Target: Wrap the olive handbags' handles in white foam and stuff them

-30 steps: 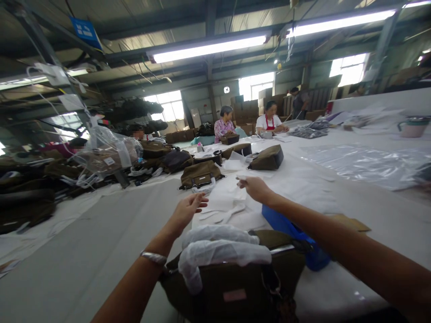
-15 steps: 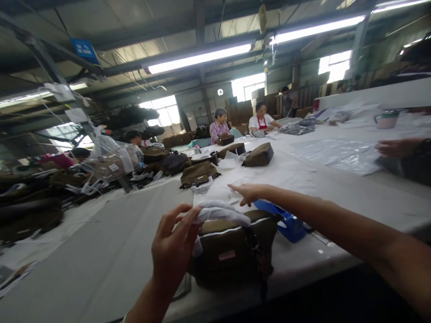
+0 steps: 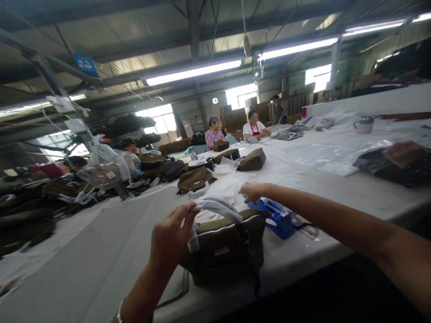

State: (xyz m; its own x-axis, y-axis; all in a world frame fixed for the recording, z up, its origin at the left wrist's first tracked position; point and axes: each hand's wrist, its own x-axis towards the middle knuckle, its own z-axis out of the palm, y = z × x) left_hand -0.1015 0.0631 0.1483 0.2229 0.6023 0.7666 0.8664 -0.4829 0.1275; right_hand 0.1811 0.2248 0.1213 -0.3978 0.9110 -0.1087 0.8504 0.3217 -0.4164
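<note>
An olive-brown handbag (image 3: 208, 264) stands upright at the table's front edge, with a silver zip across its top and a small label on its face. My left hand (image 3: 173, 229) is closed on the bag's handle (image 3: 218, 207), which is wrapped in white material. Beyond the bag, my right hand (image 3: 253, 192) hovers over white sheets (image 3: 232, 190), its fingers curled down; whatever they hold, if anything, is hidden. Just below that wrist sits a blue tape dispenser (image 3: 279, 222).
More olive-brown bags (image 3: 197, 179) stand farther along the white table (image 3: 117, 260). Dark bags lie heaped (image 3: 33, 211) at left. At right, a co-worker's hand (image 3: 406, 154) rests by a plastic-covered dark bag (image 3: 373, 163). A lidded cup (image 3: 364, 125) stands behind.
My right hand's fingers, stretched out before, are now curled down. My left hand stays on the handle. The co-worker's hand now has a plastic-covered bag beneath it. The view has shifted slightly.
</note>
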